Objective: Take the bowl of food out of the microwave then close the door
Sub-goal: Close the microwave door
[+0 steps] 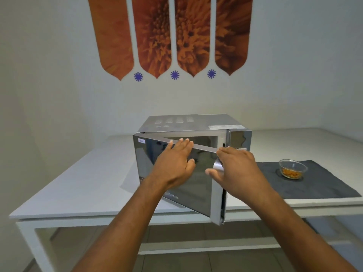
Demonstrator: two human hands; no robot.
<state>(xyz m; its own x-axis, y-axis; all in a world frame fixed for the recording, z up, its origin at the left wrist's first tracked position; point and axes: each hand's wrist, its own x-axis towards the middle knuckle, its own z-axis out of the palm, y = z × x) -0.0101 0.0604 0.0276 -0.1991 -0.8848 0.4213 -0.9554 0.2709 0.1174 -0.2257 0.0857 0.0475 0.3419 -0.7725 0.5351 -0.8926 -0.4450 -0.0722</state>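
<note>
So both hands are on the microwave door (188,185) here. The left hand (174,161) is laid flat against the mirrored front of it, fingers spread and straight, fingertips reaching up to the door's top edge, so it's pressing rather than gripping anything. The right hand (235,171) is over at the door's free edge, curled around the silver handle (218,165) with the thumb poking out on the near side of it. The two hands are a little apart from each other, not touching.

The door itself is partway open, hinged on the left and swung out toward the camera, and you can see a slice of the cavity behind its top edge. The microwave (188,124) is a silver box sitting on a white tabletop (78,189), with vent slots on its top panel.

The bowl of food (292,169) is already out. It's a clear glass bowl with orange-ish bits in it, standing upright on a dark grey mat (314,185) to the right of the microwave, well clear of both hands.

Behind all that there's a white wall with orange flower-print panels (170,34) and little blue star shapes under them. Floor under the table looks tiled.
</note>
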